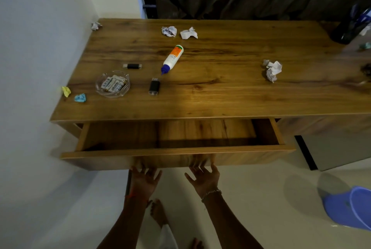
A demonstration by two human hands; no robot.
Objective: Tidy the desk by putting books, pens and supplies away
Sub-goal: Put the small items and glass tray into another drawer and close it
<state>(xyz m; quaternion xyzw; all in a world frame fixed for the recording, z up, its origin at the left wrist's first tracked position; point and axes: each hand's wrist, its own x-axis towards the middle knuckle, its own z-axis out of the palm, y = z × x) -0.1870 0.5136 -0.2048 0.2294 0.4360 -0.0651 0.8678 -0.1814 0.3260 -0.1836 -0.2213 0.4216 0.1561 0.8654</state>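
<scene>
Currently left hand (145, 177) and right hand (203, 176), fingers spread, hold nothing, at the drawer (176, 154) front's lower edge; contact unclear. Drawer open under tabletop (230, 92). Glue bottle (173, 58) lies on its side mid-tabletop: judged light, rigid, smooth, prone to roll; grip round the body.

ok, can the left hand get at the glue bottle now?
Probably yes: the left hand holds nothing, and nothing covers the glue bottle. It would have to reach across the open drawer and past the flash drive.
</scene>
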